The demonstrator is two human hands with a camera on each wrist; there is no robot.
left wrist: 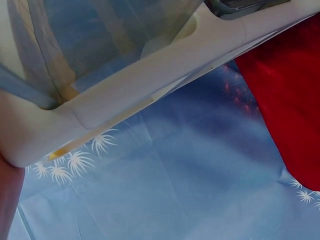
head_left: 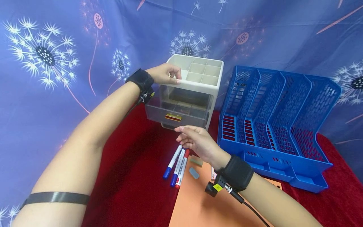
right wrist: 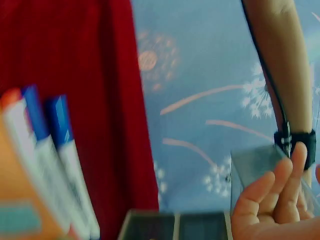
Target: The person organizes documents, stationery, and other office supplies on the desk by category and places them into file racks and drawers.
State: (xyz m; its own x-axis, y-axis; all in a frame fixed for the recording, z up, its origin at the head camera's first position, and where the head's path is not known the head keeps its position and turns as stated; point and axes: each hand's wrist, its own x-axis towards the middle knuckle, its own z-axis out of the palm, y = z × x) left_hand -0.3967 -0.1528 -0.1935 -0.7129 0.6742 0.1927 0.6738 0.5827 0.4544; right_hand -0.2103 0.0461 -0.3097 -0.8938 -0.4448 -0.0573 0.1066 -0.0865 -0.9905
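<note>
A white desktop drawer organizer [head_left: 216,94] stands at the back, its top divided into compartments. My left hand [head_left: 165,74] grips the organizer's top front rim near the left corner, fingers bent over the edge and thumb along the front. Below, a clear grey drawer [head_left: 154,113] with a gold handle [head_left: 173,117] is pulled out. In front of that drawer hovers my right hand [head_left: 202,143], fingers loosely bent and holding nothing. In the right wrist view the fingers [right wrist: 280,190] overlap the drawer's clear side. The left wrist view shows the organizer's pale frame [left wrist: 135,80] up close.
Two blue-capped markers [head_left: 173,160] and a red one [head_left: 182,167] lie on the red cloth [head_left: 127,176]. An orange folder-like sheet [head_left: 195,201] carries a grey eraser-like piece [head_left: 194,172] and a greenish block [head_left: 196,161]. A blue file rack [head_left: 272,126] stands at right.
</note>
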